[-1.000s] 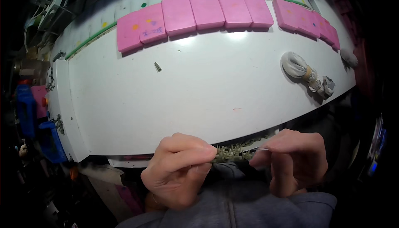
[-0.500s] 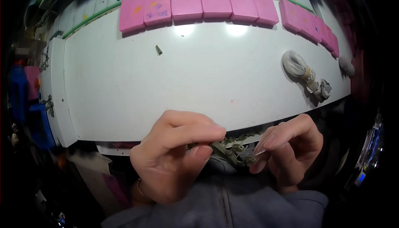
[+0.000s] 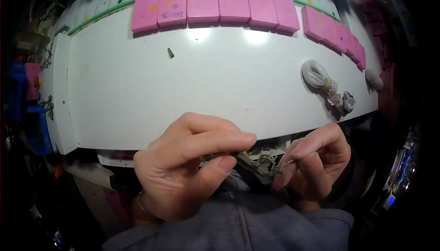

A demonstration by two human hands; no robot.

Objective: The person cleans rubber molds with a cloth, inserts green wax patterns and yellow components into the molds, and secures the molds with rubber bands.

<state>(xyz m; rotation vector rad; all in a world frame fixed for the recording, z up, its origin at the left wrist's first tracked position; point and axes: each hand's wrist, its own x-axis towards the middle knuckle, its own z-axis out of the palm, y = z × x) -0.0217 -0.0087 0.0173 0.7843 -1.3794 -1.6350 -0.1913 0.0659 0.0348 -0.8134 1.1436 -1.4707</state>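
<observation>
Beside one table [image 3: 206,81], one green part [image 3: 249,162] in left fingers [image 3: 220,142], one tool [image 3: 288,162] in right fingers [image 3: 315,144]

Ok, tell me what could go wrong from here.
1. The right hand pinches what looks like a thin blade close to the olive-green plastic part, so a slip might nick a finger or gouge the part.
2. The part has slender, branching arms, which could bend or snap under pressure.
3. The left hand holds it beyond the near edge of the white table, so a loosened grip might drop it off the table.
</observation>
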